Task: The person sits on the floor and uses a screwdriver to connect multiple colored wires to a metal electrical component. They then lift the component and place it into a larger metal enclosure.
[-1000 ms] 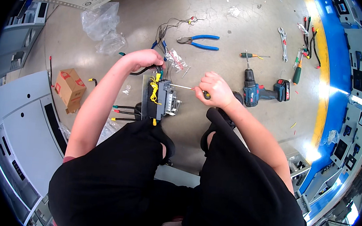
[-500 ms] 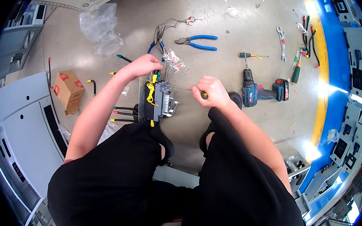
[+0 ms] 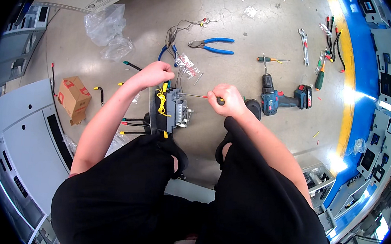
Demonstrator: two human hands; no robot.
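My right hand [image 3: 227, 100] is closed round the handle of a screwdriver [image 3: 192, 95]. Its thin shaft points left, and the tip meets the upper end of a dark grey electrical device [image 3: 171, 109], perhaps a circuit breaker. A bundle of yellow wire [image 3: 162, 101] lies along the device's left side. At the far end of the device, my left hand [image 3: 155, 75] has its fingers pinched together beside coloured wire ends; what they hold is hidden. Black cables [image 3: 135, 124] with coloured ends stick out to the left of the device, close to my left knee.
Blue-handled cutters [image 3: 213, 45] lie beyond the device, near thin wires and clear plastic [image 3: 112, 31]. To the right are a cordless drill [image 3: 276, 100], a spanner [image 3: 304, 48] and a green-handled screwdriver [image 3: 319, 80]. A cardboard box [image 3: 73, 98] and a grey cabinet [image 3: 23, 121] stand left.
My left hand has shifted slightly down toward the device. My right hand stays nearly in place, with the screwdriver against the device.
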